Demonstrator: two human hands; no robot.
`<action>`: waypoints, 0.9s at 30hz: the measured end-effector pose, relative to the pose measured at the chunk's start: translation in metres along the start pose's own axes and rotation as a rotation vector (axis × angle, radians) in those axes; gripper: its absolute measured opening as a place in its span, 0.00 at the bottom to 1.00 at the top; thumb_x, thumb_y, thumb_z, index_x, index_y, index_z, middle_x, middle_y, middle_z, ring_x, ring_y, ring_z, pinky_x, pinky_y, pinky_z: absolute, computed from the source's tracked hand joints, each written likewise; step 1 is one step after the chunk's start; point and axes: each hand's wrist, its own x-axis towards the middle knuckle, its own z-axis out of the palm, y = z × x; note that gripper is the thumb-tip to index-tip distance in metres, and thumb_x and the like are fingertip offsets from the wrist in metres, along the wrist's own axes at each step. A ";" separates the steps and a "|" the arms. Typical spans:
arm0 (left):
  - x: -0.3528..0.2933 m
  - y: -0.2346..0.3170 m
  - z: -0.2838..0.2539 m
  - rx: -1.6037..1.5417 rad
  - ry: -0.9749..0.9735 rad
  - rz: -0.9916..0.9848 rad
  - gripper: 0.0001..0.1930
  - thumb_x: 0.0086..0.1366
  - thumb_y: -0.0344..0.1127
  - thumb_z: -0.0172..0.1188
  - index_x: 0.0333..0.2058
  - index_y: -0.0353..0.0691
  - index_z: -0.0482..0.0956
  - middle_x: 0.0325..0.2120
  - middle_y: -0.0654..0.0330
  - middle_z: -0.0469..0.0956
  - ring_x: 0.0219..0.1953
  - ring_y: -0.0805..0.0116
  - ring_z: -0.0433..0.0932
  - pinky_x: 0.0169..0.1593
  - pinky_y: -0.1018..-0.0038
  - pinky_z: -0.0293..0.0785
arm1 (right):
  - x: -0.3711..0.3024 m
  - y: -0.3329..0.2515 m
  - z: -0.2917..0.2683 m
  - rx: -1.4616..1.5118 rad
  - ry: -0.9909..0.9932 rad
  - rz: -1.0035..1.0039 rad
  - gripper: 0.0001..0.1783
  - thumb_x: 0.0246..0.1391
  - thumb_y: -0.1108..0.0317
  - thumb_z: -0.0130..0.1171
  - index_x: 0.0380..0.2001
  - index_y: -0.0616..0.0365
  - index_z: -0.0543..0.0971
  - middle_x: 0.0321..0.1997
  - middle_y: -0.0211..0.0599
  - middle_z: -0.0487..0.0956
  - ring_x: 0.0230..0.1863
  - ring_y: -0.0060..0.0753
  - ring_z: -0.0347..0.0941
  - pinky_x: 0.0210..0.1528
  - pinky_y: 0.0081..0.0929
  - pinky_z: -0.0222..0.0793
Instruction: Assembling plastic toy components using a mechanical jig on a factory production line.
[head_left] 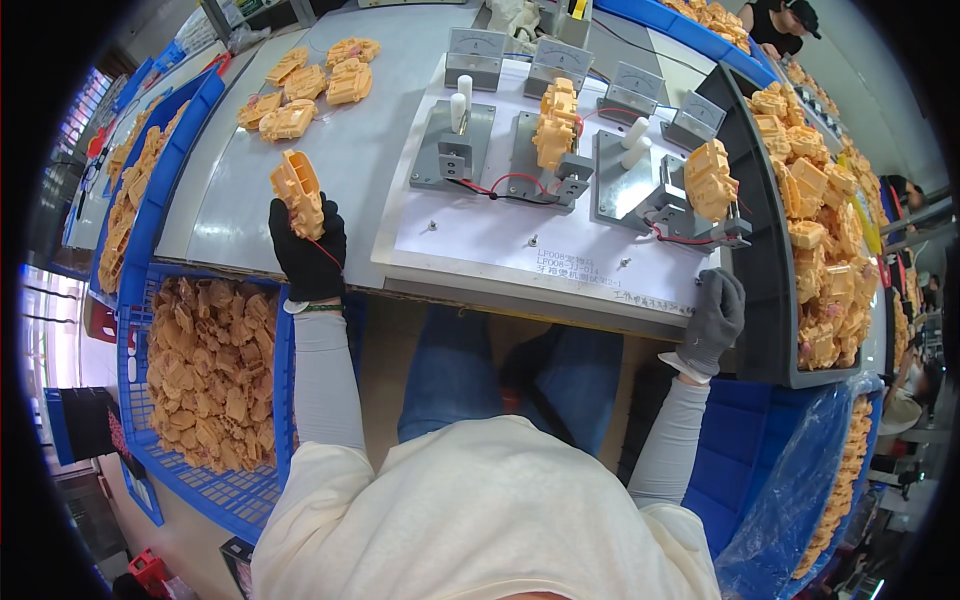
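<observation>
My left hand [308,252], in a black glove, is closed around an orange plastic housing [297,183] above the table's front edge, left of a white test board [480,245]. A thin red wire trails from the housing over the glove. My right hand [715,322], in a grey glove, rests by the board's front right corner with its fingers loosely bent, and no held thing shows. On the board, one orange housing [556,125] stands upright on the second metal fixture. Another housing [711,180] sits at the rightmost fixture. White pegs [458,112] stand bare on the left fixture, and more pegs [635,143] farther right.
Several analog meters [474,58] line the board's back. Several loose housings [349,81] lie on the table [225,215] at the far left. A black bin [783,330] heaped with housings borders the board's right side. A blue basket [262,500] full of housings stands below left.
</observation>
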 end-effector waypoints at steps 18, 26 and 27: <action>-0.003 0.000 0.005 0.024 0.043 0.017 0.12 0.62 0.43 0.50 0.34 0.40 0.65 0.21 0.65 0.63 0.21 0.76 0.63 0.23 0.80 0.62 | -0.001 -0.003 0.002 0.045 0.008 0.021 0.08 0.54 0.72 0.55 0.32 0.67 0.78 0.38 0.33 0.73 0.35 0.21 0.69 0.39 0.19 0.67; -0.002 0.000 0.004 0.004 -0.014 0.003 0.12 0.61 0.43 0.50 0.33 0.40 0.64 0.20 0.65 0.62 0.21 0.76 0.63 0.23 0.80 0.62 | 0.000 0.001 0.002 0.035 0.003 0.008 0.08 0.55 0.71 0.54 0.32 0.67 0.78 0.38 0.33 0.74 0.35 0.21 0.70 0.38 0.19 0.68; -0.002 -0.001 0.004 0.014 0.005 0.001 0.12 0.62 0.43 0.50 0.33 0.40 0.64 0.20 0.65 0.62 0.21 0.76 0.63 0.23 0.80 0.62 | -0.001 0.000 0.002 0.033 0.005 0.012 0.08 0.55 0.71 0.54 0.32 0.67 0.78 0.38 0.34 0.74 0.35 0.21 0.70 0.38 0.19 0.68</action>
